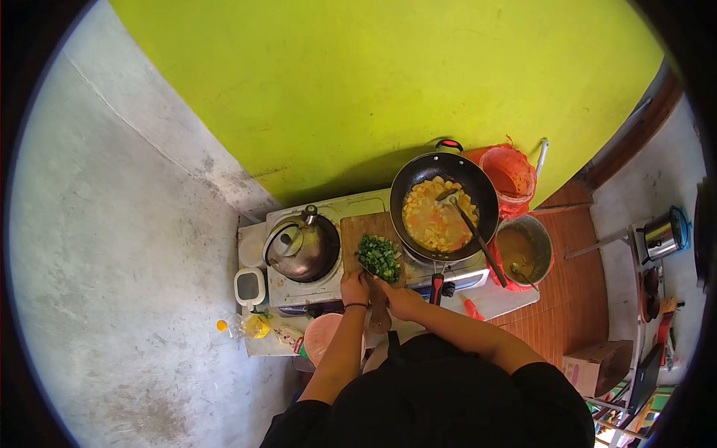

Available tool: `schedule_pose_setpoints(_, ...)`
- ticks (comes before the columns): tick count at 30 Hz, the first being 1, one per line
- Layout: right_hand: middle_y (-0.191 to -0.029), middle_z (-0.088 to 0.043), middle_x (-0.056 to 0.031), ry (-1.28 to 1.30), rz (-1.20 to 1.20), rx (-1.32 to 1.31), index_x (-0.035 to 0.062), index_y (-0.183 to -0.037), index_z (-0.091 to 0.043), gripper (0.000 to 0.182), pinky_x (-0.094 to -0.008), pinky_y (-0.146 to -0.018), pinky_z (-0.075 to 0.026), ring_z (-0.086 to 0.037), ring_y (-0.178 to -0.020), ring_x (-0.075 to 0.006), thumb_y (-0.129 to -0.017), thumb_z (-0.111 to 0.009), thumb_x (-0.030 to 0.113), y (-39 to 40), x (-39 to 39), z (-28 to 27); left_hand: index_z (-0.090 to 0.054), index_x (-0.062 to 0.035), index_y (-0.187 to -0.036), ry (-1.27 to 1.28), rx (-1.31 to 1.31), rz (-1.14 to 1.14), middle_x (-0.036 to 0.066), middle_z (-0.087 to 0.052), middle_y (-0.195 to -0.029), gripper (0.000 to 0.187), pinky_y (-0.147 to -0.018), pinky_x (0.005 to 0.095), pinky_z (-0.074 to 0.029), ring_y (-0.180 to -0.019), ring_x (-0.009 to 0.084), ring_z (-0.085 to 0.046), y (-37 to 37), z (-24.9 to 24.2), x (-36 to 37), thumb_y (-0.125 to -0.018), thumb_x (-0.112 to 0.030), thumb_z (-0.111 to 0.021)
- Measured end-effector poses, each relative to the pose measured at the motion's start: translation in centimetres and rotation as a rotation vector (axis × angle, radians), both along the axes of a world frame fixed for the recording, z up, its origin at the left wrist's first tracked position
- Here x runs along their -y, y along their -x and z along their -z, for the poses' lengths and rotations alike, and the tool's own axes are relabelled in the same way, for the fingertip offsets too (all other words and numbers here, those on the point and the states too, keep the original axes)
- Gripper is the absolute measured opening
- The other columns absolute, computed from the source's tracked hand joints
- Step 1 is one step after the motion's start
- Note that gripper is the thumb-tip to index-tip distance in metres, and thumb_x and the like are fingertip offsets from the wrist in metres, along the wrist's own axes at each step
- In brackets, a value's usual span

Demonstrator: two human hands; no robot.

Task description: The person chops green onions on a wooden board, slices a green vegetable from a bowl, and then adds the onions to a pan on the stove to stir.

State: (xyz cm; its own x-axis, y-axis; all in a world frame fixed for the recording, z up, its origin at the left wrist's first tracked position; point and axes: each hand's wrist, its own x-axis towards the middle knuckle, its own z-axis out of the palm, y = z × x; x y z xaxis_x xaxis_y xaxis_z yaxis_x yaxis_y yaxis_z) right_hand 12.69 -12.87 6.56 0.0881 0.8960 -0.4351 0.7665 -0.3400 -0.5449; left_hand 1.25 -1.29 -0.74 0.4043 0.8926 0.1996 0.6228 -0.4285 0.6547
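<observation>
A wooden cutting board point(361, 224) rests over the middle of the stove, its handle pointing toward my body. Chopped green leaves point(379, 257) are heaped on it. My left hand point(355, 288) is closed at the board's lower left corner, beside the handle. From the right side, my right hand point(401, 302) reaches across the handle, its fingers closed. A thin knife blade point(364, 268) shows between the hands at the leaves' lower left edge and seems to run into my right hand; the grip is hidden. Just right of the board sits a black wok point(403, 175) holding yellow pieces in liquid.
A metal kettle point(295, 250) stands on the left burner. A ladle point(470, 224) leans in the wok. To the right are a red-wrapped bucket point(509, 168) and a metal pot point(526, 243) with a spoon. An oil bottle point(254, 326) and a pink bowl point(321, 340) are in front.
</observation>
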Motion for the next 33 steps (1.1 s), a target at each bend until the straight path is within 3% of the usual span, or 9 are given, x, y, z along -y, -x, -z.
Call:
schedule_pose_setpoints(9, -0.082, -0.063, -0.0237, -0.062, -0.072, 0.162, 0.0240, -0.149, -0.006, 0.082, -0.0453, -0.064, -0.052, -0.064, -0.073, -0.0375, -0.082, -0.051, 0.009, 0.3, -1.2, 2.1, -0.067, -0.0012, -0.089, -0.042, -0.067, 0.042, 0.018, -0.058, -0.088, 0.015, -0.074, 0.0428, -0.048, -0.085, 0.0365, -0.057, 0.4, 0.9, -0.2, -0.076, -0.007, -0.061)
schedule_pose_setpoints(12, -0.079, -0.062, -0.0232, -0.102, -0.088, 0.189, 0.0241, -0.149, -0.006, 0.082, -0.0446, -0.063, -0.052, -0.065, -0.073, -0.0370, -0.082, -0.050, 0.007, 0.4, -1.0, 2.1, -0.068, -0.0058, -0.090, -0.127, -0.150, 0.030, 0.018, -0.058, -0.089, 0.015, -0.073, 0.0417, -0.048, -0.086, 0.0353, -0.057, 0.5, -0.4, 1.0, -0.078, -0.011, -0.061)
schedule_pose_setpoints(18, -0.084, -0.064, -0.0237, 0.007, -0.019, 0.064, 0.0215, -0.148, -0.009, 0.082, -0.0453, -0.068, -0.052, -0.065, -0.077, -0.0374, -0.080, -0.052, 0.007, 0.1, -0.5, 0.3, -0.070, -0.0127, -0.091, 0.018, -0.164, -0.081, 0.011, -0.059, -0.087, 0.015, -0.072, 0.0409, -0.049, -0.085, 0.0313, -0.058, 1.3, 0.3, 1.1, -0.078, -0.016, -0.064)
schedule_pose_setpoints(24, -0.090, -0.064, -0.0245, 0.003, -0.002, 0.020, 0.0176, -0.147, -0.011, 0.079, -0.0473, -0.073, -0.051, -0.064, -0.082, -0.0396, -0.080, -0.052, 0.008, -0.1, -0.3, -0.2, -0.071, -0.0112, -0.088, 0.016, -0.072, -0.095, 0.010, -0.061, -0.080, 0.014, -0.070, 0.0406, -0.050, -0.078, 0.0309, -0.060, 0.7, 0.6, 0.2, -0.077, -0.016, -0.065)
schedule_pose_setpoints(33, -0.089, -0.064, -0.0247, 0.020, -0.050, 0.023, 0.0192, -0.148, -0.008, 0.080, -0.0469, -0.073, -0.051, -0.064, -0.080, -0.0395, -0.081, -0.050, 0.008, 0.0, -0.2, -0.5, -0.068, -0.0034, -0.081, 0.038, -0.046, -0.079, 0.015, -0.062, -0.078, 0.015, -0.068, 0.0413, -0.050, -0.074, 0.0333, -0.061, 0.5, 0.5, -0.4, -0.072, -0.015, -0.066)
